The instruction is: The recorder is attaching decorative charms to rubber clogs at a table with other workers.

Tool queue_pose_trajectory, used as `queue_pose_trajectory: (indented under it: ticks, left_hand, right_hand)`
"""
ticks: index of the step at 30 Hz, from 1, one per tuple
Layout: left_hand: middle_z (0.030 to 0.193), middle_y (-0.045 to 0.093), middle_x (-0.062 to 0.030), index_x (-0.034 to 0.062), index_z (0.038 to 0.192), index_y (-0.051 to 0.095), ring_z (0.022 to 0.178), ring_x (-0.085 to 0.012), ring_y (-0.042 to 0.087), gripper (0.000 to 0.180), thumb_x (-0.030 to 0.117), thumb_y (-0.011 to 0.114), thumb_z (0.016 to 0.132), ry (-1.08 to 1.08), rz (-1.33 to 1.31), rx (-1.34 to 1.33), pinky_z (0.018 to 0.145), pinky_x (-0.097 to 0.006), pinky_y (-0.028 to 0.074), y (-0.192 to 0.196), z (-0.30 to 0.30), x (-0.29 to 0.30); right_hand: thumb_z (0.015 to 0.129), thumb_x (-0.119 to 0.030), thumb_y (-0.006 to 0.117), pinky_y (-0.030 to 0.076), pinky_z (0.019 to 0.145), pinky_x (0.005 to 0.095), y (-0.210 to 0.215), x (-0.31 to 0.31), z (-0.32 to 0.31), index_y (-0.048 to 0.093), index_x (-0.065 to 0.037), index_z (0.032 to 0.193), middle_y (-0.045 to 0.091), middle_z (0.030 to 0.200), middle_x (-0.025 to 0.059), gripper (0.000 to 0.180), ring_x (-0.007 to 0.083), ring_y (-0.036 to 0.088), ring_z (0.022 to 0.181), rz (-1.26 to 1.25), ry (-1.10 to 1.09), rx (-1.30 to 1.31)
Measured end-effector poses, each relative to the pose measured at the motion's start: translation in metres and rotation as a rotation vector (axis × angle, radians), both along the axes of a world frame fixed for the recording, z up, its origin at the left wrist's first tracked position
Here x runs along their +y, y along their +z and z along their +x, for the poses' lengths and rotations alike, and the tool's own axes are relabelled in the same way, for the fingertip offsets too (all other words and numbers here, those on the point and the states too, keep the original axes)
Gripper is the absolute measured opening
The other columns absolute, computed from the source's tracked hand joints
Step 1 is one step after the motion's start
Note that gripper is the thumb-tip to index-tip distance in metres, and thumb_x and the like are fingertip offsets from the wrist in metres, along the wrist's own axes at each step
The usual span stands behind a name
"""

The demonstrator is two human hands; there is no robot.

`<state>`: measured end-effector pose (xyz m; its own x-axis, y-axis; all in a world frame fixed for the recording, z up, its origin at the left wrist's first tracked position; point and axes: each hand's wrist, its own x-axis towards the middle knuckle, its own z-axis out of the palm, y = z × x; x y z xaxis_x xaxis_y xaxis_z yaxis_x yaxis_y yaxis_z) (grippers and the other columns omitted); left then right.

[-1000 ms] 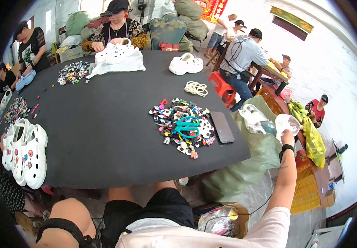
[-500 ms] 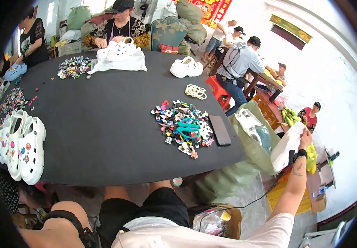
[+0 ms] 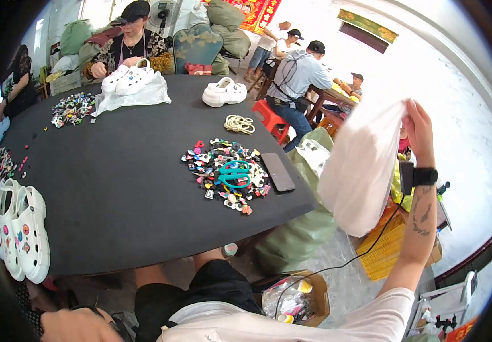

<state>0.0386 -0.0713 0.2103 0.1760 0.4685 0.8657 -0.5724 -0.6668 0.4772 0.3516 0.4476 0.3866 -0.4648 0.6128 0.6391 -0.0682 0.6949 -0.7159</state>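
Head view, the only view: I see my right hand [image 3: 418,132] raised high at the right of the frame, its fingers pinched on the top edge of a white plastic bag [image 3: 362,165], which hangs freely below the grip and well clear of the table; holding it by the upper rim lets the bag drape open under its own weight, off to the side above the green sack [image 3: 297,236] on the floor. A black band sits on that wrist, and a thin black cable runs down from it toward the open box [image 3: 294,296] of odds and ends by my knee. My left hand [image 3: 78,326] lies low at the bottom-left edge, beside my lap; I cannot tell whether its fingers are spread or closed, and it appears to hold nothing. On the round black table [image 3: 115,182] a heap of small coloured shoe charms [image 3: 223,174] sits within my reach, with teal scissors [image 3: 234,174] on top and a dark phone [image 3: 277,171] just beside it. White clogs [image 3: 21,233], some already fitted with charms, are lined along the left rim. Across the table a seated person works over more white clogs on a plastic sheet [image 3: 135,94], another charm pile [image 3: 72,108] near them.
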Motion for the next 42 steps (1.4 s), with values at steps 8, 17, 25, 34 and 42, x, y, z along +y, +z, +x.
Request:
queue_pose_trajectory:
  ticks: [8, 17, 25, 34, 42]
  left_hand:
    - [0.075, 0.071, -0.0057, 0.0041, 0.076, 0.072, 0.070, -0.0170, 0.066, 0.023, 0.022, 0.067, 0.088, 0.792, -0.361, 0.187, 0.074, -0.034, 0.048, -0.070, -0.003, -0.006]
    - [0.095, 0.067, -0.0081, 0.0035, 0.094, 0.070, 0.090, -0.0233, 0.065, 0.011, 0.003, 0.074, 0.083, 1.643, -0.694, 0.560, 0.081, -0.033, 0.050, -0.104, -0.018, -0.019]
    - [0.097, 0.074, -0.0085, 0.0050, 0.086, 0.076, 0.090, -0.0222, 0.070, 0.012, 0.007, 0.080, 0.075, 1.756, -0.788, 0.516, 0.078, -0.033, 0.054, -0.133, -0.030, -0.043]
    - [0.086, 0.072, -0.0033, 0.0094, 0.082, 0.076, 0.081, -0.0192, 0.067, 0.010, 0.011, 0.084, 0.075, 1.499, -0.673, 0.605, 0.074, -0.032, 0.051, -0.147, -0.042, -0.037]
    - [0.080, 0.070, -0.0051, 0.0054, 0.081, 0.074, 0.075, -0.0198, 0.066, 0.002, 0.007, 0.076, 0.082, 1.575, -0.783, 0.522, 0.068, -0.031, 0.050, -0.148, -0.049, -0.022]
  right_hand:
    - [0.101, -0.036, 0.062, 0.050, 0.086, 0.0228, 0.054, -0.068, -0.205, 0.068, 0.000, 0.120, 0.066, 0.100, 0.0010, 0.042, 0.0083, 0.060, 0.089, 0.373, 0.205, -0.295]
    - [0.091, -0.010, 0.071, 0.050, 0.091, 0.0296, -0.020, -0.170, -0.295, 0.073, -0.005, 0.108, 0.064, 0.110, 0.0032, 0.018, 0.0150, 0.063, 0.100, 0.813, 0.827, -0.188]
    - [0.085, -0.004, 0.071, 0.055, 0.080, 0.0355, -0.157, -0.203, -0.215, 0.072, -0.007, 0.100, 0.058, 0.102, 0.0098, 0.016, 0.0265, 0.064, 0.092, 0.902, 0.978, -0.608]
    - [0.070, -0.003, 0.070, 0.051, 0.075, 0.0366, -0.199, -0.179, -0.162, 0.070, -0.009, 0.095, 0.062, 0.091, 0.0040, 0.026, 0.0225, 0.061, 0.088, 1.014, 0.486, -0.754]
    - [0.074, -0.006, 0.069, 0.052, 0.081, 0.0379, -0.259, -0.235, -0.185, 0.068, -0.006, 0.115, 0.067, 0.101, 0.0097, 0.041, 0.0285, 0.065, 0.092, 0.822, 0.665, -0.642]
